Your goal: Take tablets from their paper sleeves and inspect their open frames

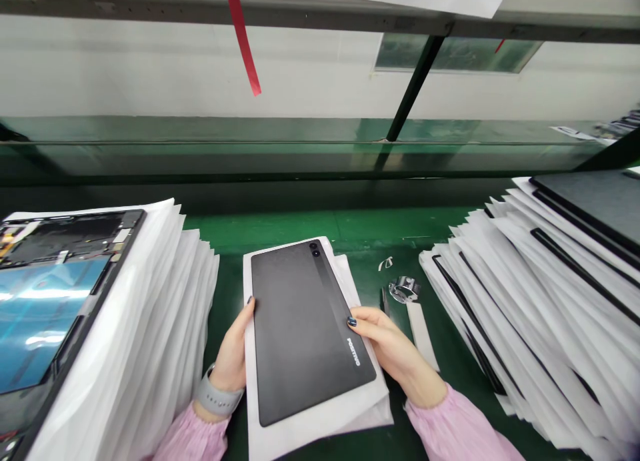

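A dark grey tablet back cover (305,327) with two camera lenses and "POSITIVO" lettering lies face up on white foam sheets (350,407), in the middle of the green bench. My left hand (235,351) grips the left edge, its thumb at the cover's rim and the other fingers hidden beneath. On the right edge, my right hand (385,344) holds the cover with the thumb on top near the lettering; its remaining fingers are mostly out of sight.
A tall stack of white sheets (165,327) stands left, topped by an opened tablet (55,294) with parts exposed. Another stack (545,314) with dark covers between sheets leans at right. Near it lie a watch (404,289), a pale strip (423,334) and a curled scrap (385,263).
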A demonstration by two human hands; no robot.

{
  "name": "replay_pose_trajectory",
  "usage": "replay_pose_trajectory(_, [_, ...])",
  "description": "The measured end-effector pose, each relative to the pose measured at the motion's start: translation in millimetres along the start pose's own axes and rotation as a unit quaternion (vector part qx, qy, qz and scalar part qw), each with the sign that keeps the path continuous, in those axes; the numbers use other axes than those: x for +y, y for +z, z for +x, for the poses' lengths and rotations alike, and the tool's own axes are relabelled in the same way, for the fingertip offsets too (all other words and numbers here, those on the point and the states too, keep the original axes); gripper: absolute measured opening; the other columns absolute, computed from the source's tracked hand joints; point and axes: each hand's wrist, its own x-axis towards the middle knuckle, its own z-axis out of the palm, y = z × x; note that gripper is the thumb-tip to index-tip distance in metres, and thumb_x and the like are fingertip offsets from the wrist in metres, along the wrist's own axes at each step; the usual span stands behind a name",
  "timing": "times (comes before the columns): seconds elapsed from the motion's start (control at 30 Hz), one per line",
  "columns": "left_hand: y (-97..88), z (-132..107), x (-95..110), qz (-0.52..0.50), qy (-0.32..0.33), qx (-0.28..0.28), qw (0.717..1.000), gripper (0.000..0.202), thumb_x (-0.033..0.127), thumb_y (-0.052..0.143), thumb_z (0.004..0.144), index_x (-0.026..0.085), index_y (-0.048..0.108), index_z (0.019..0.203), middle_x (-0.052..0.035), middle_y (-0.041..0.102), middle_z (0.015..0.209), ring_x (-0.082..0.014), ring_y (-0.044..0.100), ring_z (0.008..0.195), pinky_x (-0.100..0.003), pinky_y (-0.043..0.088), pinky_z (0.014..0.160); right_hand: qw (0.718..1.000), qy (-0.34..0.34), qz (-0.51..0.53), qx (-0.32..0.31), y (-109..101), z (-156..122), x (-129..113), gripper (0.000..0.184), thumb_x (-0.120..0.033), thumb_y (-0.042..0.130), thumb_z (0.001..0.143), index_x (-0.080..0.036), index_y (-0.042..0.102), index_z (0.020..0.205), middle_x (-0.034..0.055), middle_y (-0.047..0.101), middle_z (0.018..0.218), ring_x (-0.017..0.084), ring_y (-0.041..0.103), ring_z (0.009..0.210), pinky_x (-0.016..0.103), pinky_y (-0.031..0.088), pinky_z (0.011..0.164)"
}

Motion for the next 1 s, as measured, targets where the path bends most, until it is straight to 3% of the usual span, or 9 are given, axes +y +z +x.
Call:
replay_pose_trajectory(0.07, [0.6,-1,0,0.024,0.048,0.04,0.998,0.017,0.013,0.057,0.088,0.013,0.072,0.096,-0.0088,0.08,0.082,-0.0266,0.077,0.076,-0.039,0.062,0.077,1.0,0.002,0.004,0.001,1,1,0,0.032,-0.043,0.087,0.065,-0.016,0.069,0.064,0.0004,0.066,0.064,0.014,0.06,0.062,0.026,0.045,0.061])
replay_pose_trajectory(0.13, [1.6,-1,0,0.042,0.075,0.059,0.995,0.017,0.006,0.06,0.081,0.015,0.07,0.091,-0.0062,0.078,0.076,-0.0246,0.076,0.065,-0.035,0.062,0.064,1.0,0.002,0.01,0.01,1,2,0,0.03,-0.042,0.085,0.068,-0.017,0.069,0.068,0.0004,0.068,0.066,0.014,0.062,0.063,0.026,0.046,0.062])
replay_pose_trajectory(0.23, [4.6,-3,3,0.039,0.042,0.077,0.995,0.014,0.006,0.057,0.083,0.014,0.069,0.082,-0.0064,0.076,0.068,-0.0225,0.073,0.056,-0.031,0.06,0.055,0.999,0.001,0.037,0.021,2,1,-4,0.029,-0.036,0.083,0.07,-0.02,0.07,0.09,0.0003,0.073,0.078,0.015,0.066,0.068,0.026,0.049,0.066])
replay_pose_trajectory(0.33, [7.4,-4,7,0.025,0.002,0.084,0.996,0.019,0.006,0.053,0.086,0.012,0.071,0.083,-0.0079,0.077,0.071,-0.0232,0.075,0.06,-0.032,0.061,0.059,0.997,-0.01,0.072,0.014,3,-3,-9,0.039,-0.031,0.08,0.071,-0.024,0.065,0.105,0.0007,0.073,0.089,0.017,0.068,0.071,0.027,0.051,0.067])
replay_pose_trajectory(0.5, [7.1,-5,10,0.006,-0.033,0.077,0.996,0.025,0.011,0.049,0.09,0.007,0.074,0.094,-0.0125,0.079,0.077,-0.0267,0.077,0.071,-0.038,0.062,0.074,0.997,-0.042,0.063,0.024,8,-9,-13,0.04,-0.033,0.076,0.069,-0.024,0.066,0.107,0.0034,0.071,0.105,0.02,0.068,0.084,0.03,0.052,0.077])
replay_pose_trajectory(0.63, [4.3,-5,10,-0.012,-0.057,0.058,0.997,0.032,0.016,0.045,0.095,0.003,0.072,0.105,-0.0155,0.079,0.084,-0.0272,0.077,0.074,-0.038,0.063,0.072,0.996,-0.061,0.056,0.016,10,-11,-13,0.045,-0.034,0.078,0.066,-0.026,0.068,0.109,0.0034,0.071,0.107,0.022,0.067,0.087,0.032,0.052,0.079])
replay_pose_trajectory(0.8, [0.7,-3,9,-0.008,-0.043,0.027,0.999,0.033,0.016,0.047,0.094,0.003,0.07,0.114,-0.0141,0.08,0.084,-0.0288,0.077,0.083,-0.039,0.062,0.08,0.998,-0.06,0.026,0.012,10,-12,-12,0.041,-0.037,0.075,0.069,-0.027,0.069,0.108,0.0041,0.071,0.106,0.025,0.067,0.09,0.036,0.05,0.087])
replay_pose_trajectory(1.0, [0.4,-2,9,-0.023,-0.027,0.022,0.999,0.033,0.014,0.047,0.092,0.004,0.069,0.114,-0.0149,0.08,0.09,-0.0301,0.076,0.088,-0.042,0.06,0.087,0.997,-0.066,-0.013,0.04,11,-16,-10,0.041,-0.042,0.071,0.075,-0.03,0.066,0.113,0.0034,0.069,0.117,0.028,0.066,0.1,0.037,0.049,0.088])
